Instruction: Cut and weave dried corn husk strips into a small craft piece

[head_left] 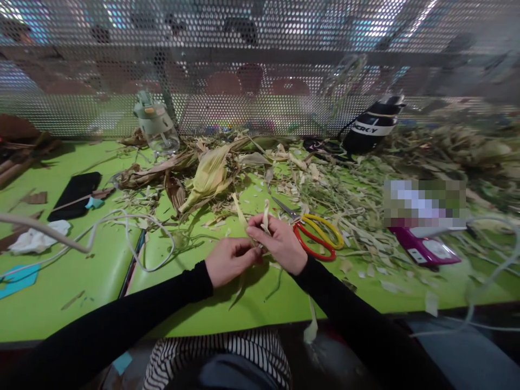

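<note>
Both hands meet over the green table (170, 303), pinching pale corn husk strips (265, 212) between them. My left hand (231, 261) has thumb and fingers closed on the lower part of the strips, whose thin end hangs below. Above and to its right, my right hand (281, 241) grips the upper part, with two strip ends sticking up past the fingers. Just right of that hand lie scissors (314, 235) with one red and one yellow handle. A larger yellow-green bunch of corn husk (209, 173) rests beyond the hands.
Husk scraps (349, 203) litter the table's middle and right. At the back stand a clear bottle (156, 124) and a tilted black bottle (371, 125) before a perforated metal screen (252, 103). A black phone (75, 195), white cable (151, 215) and purple device (426, 249) lie at the sides.
</note>
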Available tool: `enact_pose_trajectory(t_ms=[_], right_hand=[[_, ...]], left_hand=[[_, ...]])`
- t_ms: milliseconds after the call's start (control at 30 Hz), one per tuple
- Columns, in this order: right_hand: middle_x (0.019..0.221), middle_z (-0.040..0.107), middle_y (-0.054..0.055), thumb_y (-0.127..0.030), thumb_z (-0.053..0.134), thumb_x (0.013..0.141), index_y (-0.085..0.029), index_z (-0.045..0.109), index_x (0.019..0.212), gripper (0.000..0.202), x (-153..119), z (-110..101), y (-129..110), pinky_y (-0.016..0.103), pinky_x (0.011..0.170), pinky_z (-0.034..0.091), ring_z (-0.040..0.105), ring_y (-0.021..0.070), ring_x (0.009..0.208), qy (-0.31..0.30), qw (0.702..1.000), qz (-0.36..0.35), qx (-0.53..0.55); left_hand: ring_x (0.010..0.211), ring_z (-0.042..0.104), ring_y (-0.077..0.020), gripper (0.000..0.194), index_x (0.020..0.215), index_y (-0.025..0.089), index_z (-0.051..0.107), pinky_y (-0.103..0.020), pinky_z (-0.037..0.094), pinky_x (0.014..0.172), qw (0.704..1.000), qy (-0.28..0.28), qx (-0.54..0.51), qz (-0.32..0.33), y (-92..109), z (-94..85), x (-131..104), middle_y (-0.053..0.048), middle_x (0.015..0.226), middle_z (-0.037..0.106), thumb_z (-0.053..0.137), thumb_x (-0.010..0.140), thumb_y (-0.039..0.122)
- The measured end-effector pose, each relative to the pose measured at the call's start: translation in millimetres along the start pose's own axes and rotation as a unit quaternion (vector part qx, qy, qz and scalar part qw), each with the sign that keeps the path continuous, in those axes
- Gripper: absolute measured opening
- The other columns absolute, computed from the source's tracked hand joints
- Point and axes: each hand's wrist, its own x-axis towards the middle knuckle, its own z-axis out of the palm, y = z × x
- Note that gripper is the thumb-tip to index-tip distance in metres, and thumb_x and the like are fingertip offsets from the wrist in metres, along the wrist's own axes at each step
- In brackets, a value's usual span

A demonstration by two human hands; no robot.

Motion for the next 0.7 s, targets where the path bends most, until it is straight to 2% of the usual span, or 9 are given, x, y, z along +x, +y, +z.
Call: enact_pose_trajectory(t_ms=[67,133,233,333,433,533,700], right_hand=[[0.066,0.051,-0.003,-0.033,0.059,0.079,-0.017,0.056,0.076,0.016,1,-1,1,0.023,0.057,0.040,0.047,0.0097,0.059,-0.002,1.000,0.002,0.002],[0.067,0.053,-0.003,-0.039,0.059,0.080,-0.018,0.057,0.080,0.021,3,-3,2,0.023,0.054,0.040,0.047,0.0095,0.055,-0.018,0.999,0.024,0.023],[0.071,0.056,-0.001,-0.044,0.055,0.083,-0.017,0.059,0.084,0.027,5,-8,4,0.024,0.055,0.043,0.050,0.0108,0.058,-0.011,0.998,0.027,0.047],[0.075,0.061,0.001,-0.043,0.058,0.082,-0.017,0.062,0.084,0.026,7,-11,6,0.026,0.064,0.046,0.056,0.0139,0.069,0.002,0.999,0.002,0.041],[0.076,0.063,0.003,-0.042,0.063,0.078,-0.017,0.064,0.083,0.026,9,-10,8,0.027,0.064,0.046,0.056,0.0147,0.068,0.024,0.999,-0.007,0.021],[0.078,0.063,0.003,-0.041,0.062,0.079,-0.016,0.064,0.080,0.025,9,-8,11,0.027,0.062,0.044,0.055,0.0141,0.068,0.044,0.999,-0.019,-0.020],[0.063,0.054,-0.002,-0.045,0.053,0.085,-0.018,0.058,0.085,0.028,6,-5,16,0.025,0.052,0.038,0.047,0.0114,0.055,-0.018,0.998,-0.014,-0.063]], left_hand=[[0.059,0.054,-0.0118,0.030,0.069,0.013,0.065,-0.022,0.042,0.060,1.000,-0.001,-0.009,-0.006,0,1.0,0,-0.003,0.064,0.064,0.053,0.082,0.037],[0.062,0.057,-0.0126,0.030,0.070,0.014,0.064,-0.023,0.044,0.062,0.995,-0.001,-0.089,-0.037,2,0.2,0,-0.004,0.068,0.066,0.052,0.083,0.039],[0.066,0.061,-0.0135,0.030,0.074,0.016,0.063,-0.025,0.049,0.069,0.962,0.023,-0.259,-0.084,4,-3.1,3,-0.004,0.069,0.068,0.053,0.082,0.042],[0.064,0.063,-0.0137,0.025,0.076,0.016,0.059,-0.025,0.051,0.067,0.933,0.070,-0.340,-0.095,4,-6.0,6,-0.003,0.066,0.067,0.064,0.075,0.041],[0.062,0.064,-0.0139,0.030,0.079,0.017,0.053,-0.024,0.051,0.060,0.926,0.091,-0.357,-0.086,4,-6.6,9,-0.002,0.063,0.066,0.070,0.070,0.040],[0.059,0.063,-0.0125,0.034,0.087,0.019,0.048,-0.023,0.050,0.057,0.925,0.091,-0.362,-0.069,2,-6.2,9,0.000,0.062,0.064,0.069,0.071,0.040],[0.053,0.058,-0.0095,0.030,0.090,0.020,0.044,-0.020,0.046,0.053,0.949,0.078,-0.302,-0.046,-1,-6.6,8,0.004,0.059,0.058,0.059,0.079,0.043]])
